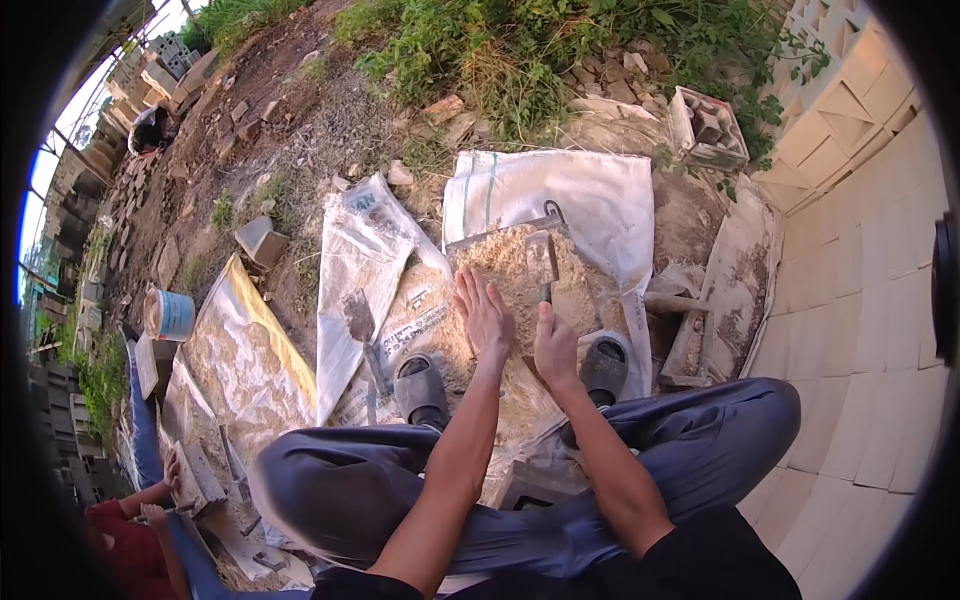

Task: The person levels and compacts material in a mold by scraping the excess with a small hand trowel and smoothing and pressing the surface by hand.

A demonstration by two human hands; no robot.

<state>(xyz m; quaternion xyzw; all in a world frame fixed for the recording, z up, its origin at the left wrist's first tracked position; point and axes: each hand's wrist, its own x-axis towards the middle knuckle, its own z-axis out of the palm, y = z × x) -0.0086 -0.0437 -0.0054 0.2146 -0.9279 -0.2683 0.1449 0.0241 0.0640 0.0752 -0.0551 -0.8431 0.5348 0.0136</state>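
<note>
My right hand [556, 345] grips a small trowel [541, 258] by its green handle, the flat metal blade lying on a heap of pale, crumbly, sand-like material [505, 258]. My left hand [484, 312] rests on the left side of the heap, fingers stretched out and together, holding nothing. Under the material is a dark flat frame or plate [466, 243]; its far edge and a metal loop [553, 208] show, the rest is covered. White woven sacks [590, 185] are spread below it. Another trowel [358, 316], crusted with material, lies left of my feet.
A blue-and-white bucket [170, 315] stands at the left. Lower left, a co-worker in a red shirt [120, 530] handles a block [197, 475]. Another person bends far upper left. Stacked pale blocks [840, 340] form a wall at right, near a dirty box [708, 128].
</note>
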